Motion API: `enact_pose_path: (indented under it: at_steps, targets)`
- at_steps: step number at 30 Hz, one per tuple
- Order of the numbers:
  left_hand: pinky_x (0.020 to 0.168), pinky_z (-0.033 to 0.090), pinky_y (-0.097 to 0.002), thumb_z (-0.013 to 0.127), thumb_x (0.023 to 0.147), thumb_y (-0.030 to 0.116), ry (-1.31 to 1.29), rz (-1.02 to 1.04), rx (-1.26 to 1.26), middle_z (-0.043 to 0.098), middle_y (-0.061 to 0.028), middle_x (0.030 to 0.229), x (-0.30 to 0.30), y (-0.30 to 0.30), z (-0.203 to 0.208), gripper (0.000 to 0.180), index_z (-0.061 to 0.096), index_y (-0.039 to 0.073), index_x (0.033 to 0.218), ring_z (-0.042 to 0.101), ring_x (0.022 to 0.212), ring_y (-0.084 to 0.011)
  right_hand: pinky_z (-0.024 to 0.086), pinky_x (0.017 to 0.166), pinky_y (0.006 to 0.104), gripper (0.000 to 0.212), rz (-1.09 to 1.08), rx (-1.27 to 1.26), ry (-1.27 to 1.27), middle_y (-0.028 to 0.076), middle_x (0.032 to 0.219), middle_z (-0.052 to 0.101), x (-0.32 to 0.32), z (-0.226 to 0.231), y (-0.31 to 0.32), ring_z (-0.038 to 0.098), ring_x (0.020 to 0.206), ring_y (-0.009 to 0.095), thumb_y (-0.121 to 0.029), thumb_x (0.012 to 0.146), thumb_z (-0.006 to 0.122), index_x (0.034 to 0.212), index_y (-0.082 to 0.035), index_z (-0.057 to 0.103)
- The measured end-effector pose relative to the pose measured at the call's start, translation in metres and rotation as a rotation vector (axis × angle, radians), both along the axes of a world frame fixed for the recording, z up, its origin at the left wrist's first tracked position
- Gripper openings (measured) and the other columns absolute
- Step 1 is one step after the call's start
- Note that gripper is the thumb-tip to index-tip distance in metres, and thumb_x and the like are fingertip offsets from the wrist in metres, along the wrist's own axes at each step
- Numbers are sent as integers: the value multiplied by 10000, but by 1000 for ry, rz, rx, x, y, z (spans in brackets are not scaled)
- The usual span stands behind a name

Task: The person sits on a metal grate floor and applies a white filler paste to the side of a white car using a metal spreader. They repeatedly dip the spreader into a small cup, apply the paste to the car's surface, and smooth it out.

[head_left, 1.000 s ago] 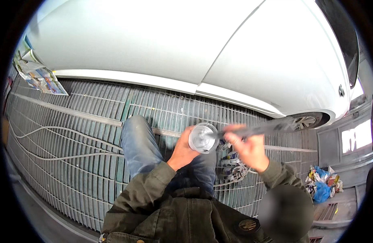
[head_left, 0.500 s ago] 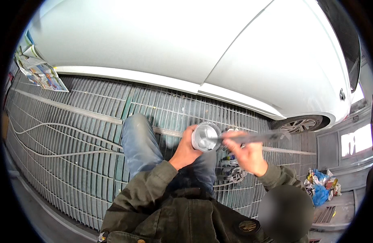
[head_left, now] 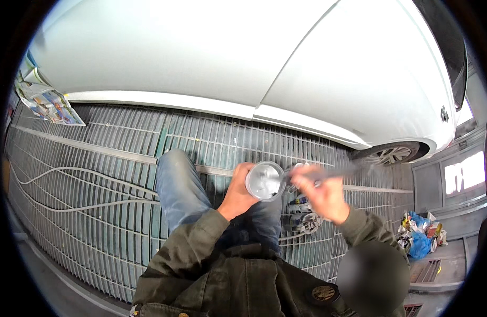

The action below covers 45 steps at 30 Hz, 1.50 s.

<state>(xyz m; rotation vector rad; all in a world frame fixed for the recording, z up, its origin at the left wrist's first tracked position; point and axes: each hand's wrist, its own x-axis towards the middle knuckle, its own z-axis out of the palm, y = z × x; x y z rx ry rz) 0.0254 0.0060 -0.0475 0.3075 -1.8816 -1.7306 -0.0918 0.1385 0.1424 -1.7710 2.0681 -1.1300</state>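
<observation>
My left hand [head_left: 239, 191] wraps its fingers round the side of a clear plastic cup [head_left: 249, 183], held over my lap. A pale whitish-grey liquid [head_left: 266, 183] shows inside the cup. In my right hand [head_left: 327, 196] is a long, dark, flat stick [head_left: 342, 171], smeared by motion. Its left end reaches to the cup's right rim, and its other end points right, toward the car wheel. Whether the tip dips into the liquid I cannot tell.
A white car [head_left: 201, 58] stands along the far side, with its wheel [head_left: 388, 153] at right. The floor is metal grating [head_left: 116, 227]. A pale hose [head_left: 90, 165] lies at left, newspaper [head_left: 56, 108] beyond it. Crumpled paper and blue plastic [head_left: 421, 245] lie at right.
The dark stick and my right hand have shifted slightly to the left, both still blurred. The cup has moved a little to the left in the view, which has itself shifted slightly.
</observation>
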Motion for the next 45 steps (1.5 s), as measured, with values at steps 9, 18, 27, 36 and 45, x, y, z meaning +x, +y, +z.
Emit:
enact_pose_path:
  at_steps: [9,18,27,36,45]
  targets:
    - [883,503,-369,869,674,158,-99,55,10,623,-135,1119,0,-3,21,682,476,53,1222,631,1049,-301,504,595,278,129,36,114,-39,89,898,727,-6,4,12,629,666,131,-60,868,716,992,-25,723]
    - [976,424,-415,864,625,166,-73,80,0,566,-137,1208,-1,-2,14,723,509,74,1248,535,1140,-345,528,642,297,138,-19,51,-225,105,897,723,-7,1,17,659,728,175,-46,871,714,1003,-6,716]
    - [968,422,-444,884,577,196,57,-38,-74,577,-121,1190,1,-10,36,741,550,85,1229,522,1132,-352,505,570,273,126,34,28,-108,111,820,715,-38,22,21,651,652,154,-45,848,726,968,-8,714]
    - [957,404,-458,883,572,151,-47,214,-158,561,-110,1184,-12,6,24,749,532,102,1232,497,1129,-361,509,599,277,191,-242,-51,-67,92,891,714,9,-3,49,646,718,136,-11,848,726,1030,-8,669]
    - [975,375,-443,875,602,144,117,139,-163,539,-114,1175,-8,-1,31,742,514,102,1249,484,1129,-352,541,638,293,166,29,64,-105,107,933,723,-14,4,19,655,732,147,-21,868,705,1029,16,705]
